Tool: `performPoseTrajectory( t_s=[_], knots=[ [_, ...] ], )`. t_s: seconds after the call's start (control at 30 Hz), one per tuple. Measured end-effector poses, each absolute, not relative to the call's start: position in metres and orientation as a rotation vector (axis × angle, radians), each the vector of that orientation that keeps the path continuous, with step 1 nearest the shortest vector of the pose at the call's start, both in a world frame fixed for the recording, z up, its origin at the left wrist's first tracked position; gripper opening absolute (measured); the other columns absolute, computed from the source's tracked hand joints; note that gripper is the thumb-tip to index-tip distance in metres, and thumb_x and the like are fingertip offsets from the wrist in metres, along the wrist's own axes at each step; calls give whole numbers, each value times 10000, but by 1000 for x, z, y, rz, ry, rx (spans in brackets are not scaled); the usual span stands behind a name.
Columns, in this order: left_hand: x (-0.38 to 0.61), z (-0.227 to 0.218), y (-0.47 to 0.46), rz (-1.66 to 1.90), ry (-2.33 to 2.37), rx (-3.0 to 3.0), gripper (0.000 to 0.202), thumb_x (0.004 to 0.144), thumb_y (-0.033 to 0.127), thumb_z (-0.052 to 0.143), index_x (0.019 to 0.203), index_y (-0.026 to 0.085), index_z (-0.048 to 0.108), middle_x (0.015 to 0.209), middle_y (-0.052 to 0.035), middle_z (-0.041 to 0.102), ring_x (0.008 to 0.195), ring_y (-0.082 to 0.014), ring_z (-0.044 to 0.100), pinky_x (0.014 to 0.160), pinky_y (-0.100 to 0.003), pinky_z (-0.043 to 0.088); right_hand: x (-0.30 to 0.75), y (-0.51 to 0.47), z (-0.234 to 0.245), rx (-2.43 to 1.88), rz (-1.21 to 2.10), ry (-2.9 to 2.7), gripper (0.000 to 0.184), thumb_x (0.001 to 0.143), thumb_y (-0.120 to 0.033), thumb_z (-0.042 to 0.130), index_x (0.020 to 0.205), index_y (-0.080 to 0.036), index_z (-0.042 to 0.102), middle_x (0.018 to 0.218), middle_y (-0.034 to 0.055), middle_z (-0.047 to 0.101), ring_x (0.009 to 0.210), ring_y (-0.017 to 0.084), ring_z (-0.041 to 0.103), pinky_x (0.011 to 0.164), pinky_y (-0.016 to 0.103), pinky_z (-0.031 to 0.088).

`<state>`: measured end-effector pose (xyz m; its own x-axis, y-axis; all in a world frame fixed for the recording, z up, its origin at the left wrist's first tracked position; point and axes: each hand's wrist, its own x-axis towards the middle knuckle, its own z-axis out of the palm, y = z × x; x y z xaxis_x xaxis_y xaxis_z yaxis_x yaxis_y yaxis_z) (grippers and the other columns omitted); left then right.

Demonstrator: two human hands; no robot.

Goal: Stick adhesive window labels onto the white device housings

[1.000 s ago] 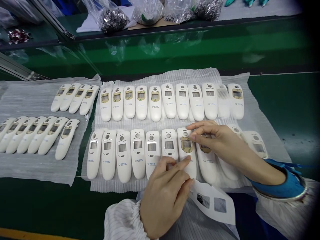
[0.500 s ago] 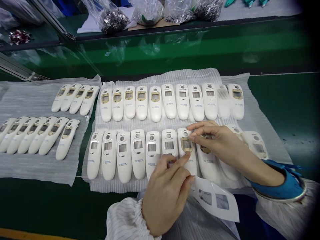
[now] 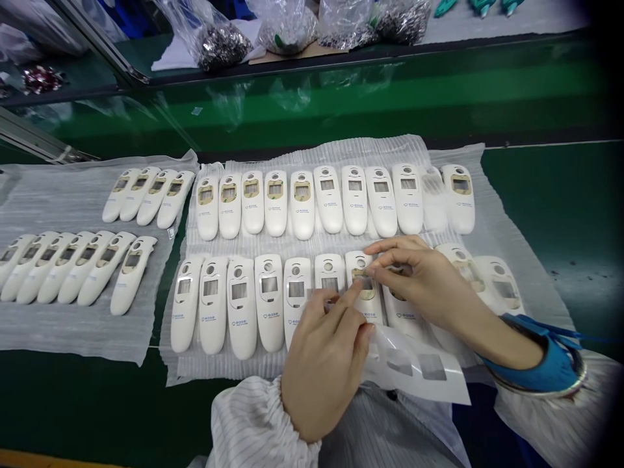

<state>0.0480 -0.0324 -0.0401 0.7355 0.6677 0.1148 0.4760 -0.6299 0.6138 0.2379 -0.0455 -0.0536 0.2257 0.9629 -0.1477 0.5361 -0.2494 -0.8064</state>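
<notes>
Fingertips of the right hand (image 3: 419, 279) close to a near pinch at the tan adhesive frame (image 3: 364, 281) on a white plastic casing (image 3: 364, 302); actual grip hidden. Left hand (image 3: 324, 367) extends its index finger alongside, lower fingers apparently holding a printed backing sheet (image 3: 414, 367). Light fingertip contact suits that edge. Farther off, clear plastic bags (image 3: 185, 16) hold dark metal parts (image 3: 224, 49); casings (image 3: 302, 205) lie in rows on ribbed foam (image 3: 341, 151).

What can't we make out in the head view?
Head view:
- Near casing, its window: partly covered by the right hand.
- Next casing: front mostly hidden by the same hand.
- Film sheet: patches washed out by glare, edge behind the left hand.
- Teal items: cut off by the top edge.
- Red clump: too small to identify.
</notes>
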Motion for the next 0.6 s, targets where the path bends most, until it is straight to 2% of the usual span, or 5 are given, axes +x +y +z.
performPoseTrajectory(
  t_s=[0.2, 0.47, 0.6],
  knots=[
    [54, -42, -29, 360, 883, 2466, 203, 949, 198, 401, 917, 117, 584, 1275, -104, 564, 1010, -238, 468, 842, -433, 507, 233, -47, -52, -1931, 711, -1527, 176, 852, -317, 580, 731, -255, 691, 1054, 12, 645, 1048, 240, 496, 763, 390, 482],
    [57, -49, -31, 309, 872, 2844, 135, 893, 120, 466, 860, 113, 597, 1339, -122, 520, 988, -283, 508, 732, -438, 516, 221, -54, -40, -1910, 100, -2030, 249, 914, -195, 459, 814, -153, 683, 986, 81, 677, 967, 282, 530, 755, 433, 435],
    [58, -49, -30, 289, 864, 2879, 101, 863, 101, 503, 864, 110, 604, 1325, -114, 536, 984, -285, 523, 740, -426, 517, 215, -62, -40, -1953, -26, -2050, 233, 912, -185, 465, 864, -142, 689, 959, 74, 692, 934, 281, 552, 781, 447, 416]
  ],
)
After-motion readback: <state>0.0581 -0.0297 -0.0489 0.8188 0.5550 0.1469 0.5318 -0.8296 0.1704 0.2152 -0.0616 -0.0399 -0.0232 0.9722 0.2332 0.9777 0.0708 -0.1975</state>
